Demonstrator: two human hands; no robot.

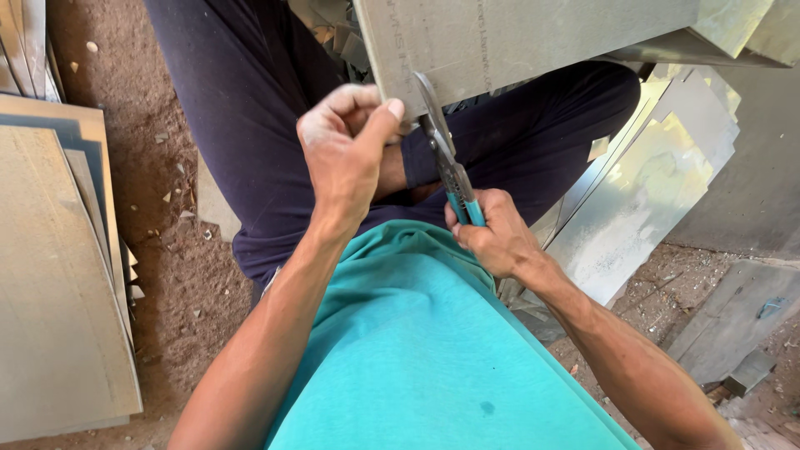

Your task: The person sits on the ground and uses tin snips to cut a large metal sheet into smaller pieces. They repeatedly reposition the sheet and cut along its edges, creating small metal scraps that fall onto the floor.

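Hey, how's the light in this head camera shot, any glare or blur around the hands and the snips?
Head view: soft, even daylight, no hard shadows on the left hand or right hand; the snips and the grey sheet look sharp; mild glare only on the shiny metal sheets at right; edges bend slightly from the wide lens.

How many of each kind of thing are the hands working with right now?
Hands: 2, the left hand gripping the sheet's corner, the right hand on the snips' handles
Snips, teal handles: 1
Metal sheet under the blades: 1
Total: 4
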